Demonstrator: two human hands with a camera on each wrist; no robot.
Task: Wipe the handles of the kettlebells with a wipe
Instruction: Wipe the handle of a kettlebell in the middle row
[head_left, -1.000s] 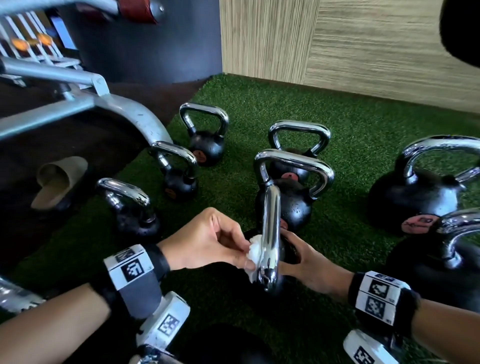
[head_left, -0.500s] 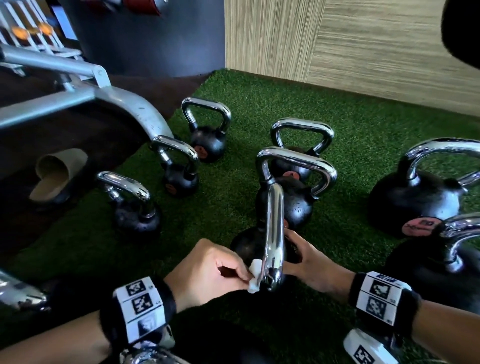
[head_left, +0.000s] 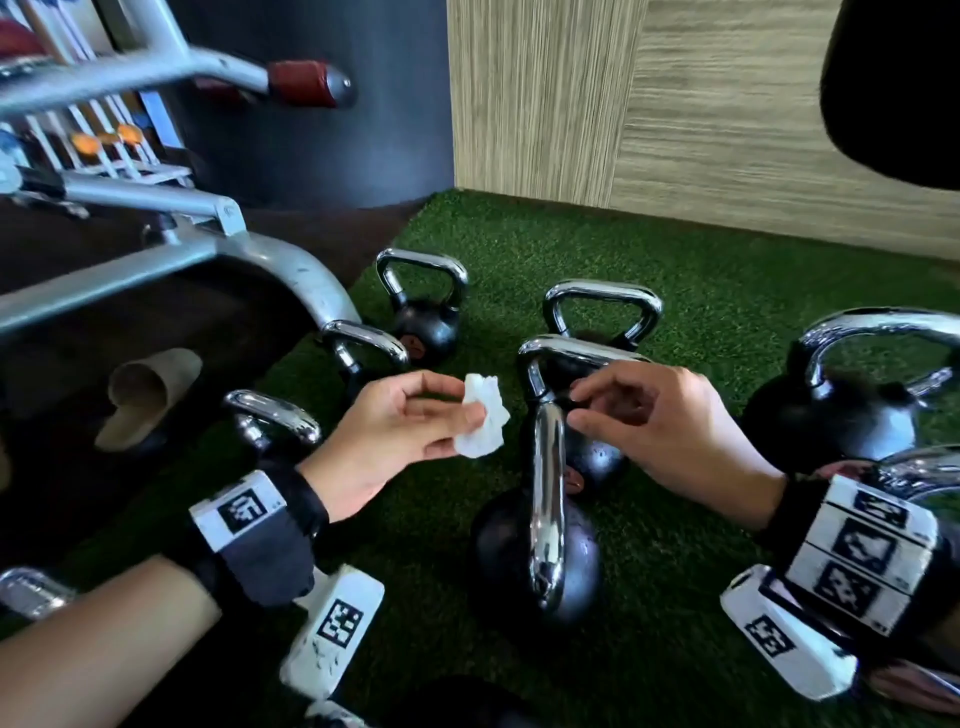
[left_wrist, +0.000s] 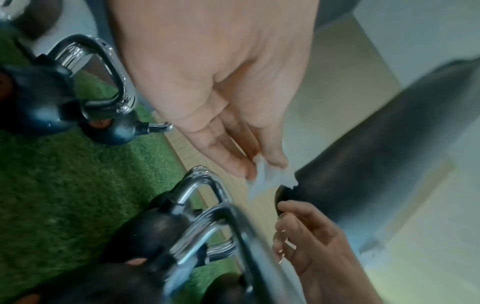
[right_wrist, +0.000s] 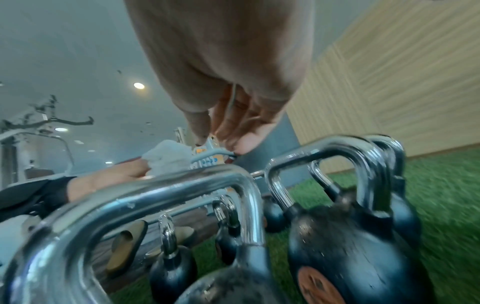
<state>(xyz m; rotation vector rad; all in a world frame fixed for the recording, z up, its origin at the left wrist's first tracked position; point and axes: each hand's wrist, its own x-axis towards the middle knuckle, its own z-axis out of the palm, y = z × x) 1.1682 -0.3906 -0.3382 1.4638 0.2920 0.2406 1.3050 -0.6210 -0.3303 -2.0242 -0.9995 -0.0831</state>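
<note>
My left hand (head_left: 467, 410) pinches a crumpled white wipe (head_left: 483, 423) between thumb and fingers, held in the air left of the kettlebells. The nearest kettlebell (head_left: 498, 551) stands on the green turf, its chrome handle (head_left: 548, 499) end-on to me. My right hand (head_left: 579, 408) hovers just above the far end of that handle, fingers loosely curled, holding nothing. The left wrist view shows the wipe (left_wrist: 270, 179) hanging from my fingertips. In the right wrist view my right hand (right_wrist: 223, 142) is clear above the handle (right_wrist: 155, 191), and the wipe (right_wrist: 166, 156) shows beyond it.
Several more black kettlebells with chrome handles stand around: a small one (head_left: 423, 312) far left, a large one (head_left: 852, 415) at right. A grey metal bench frame (head_left: 208, 249) and a beige slipper (head_left: 145, 395) lie left. A wood-panelled wall (head_left: 727, 130) bounds the turf (head_left: 675, 571).
My left hand has lifted the wipe off the near end of the handle, up and away to the left. My right hand has come off the kettlebell and risen above its handle.
</note>
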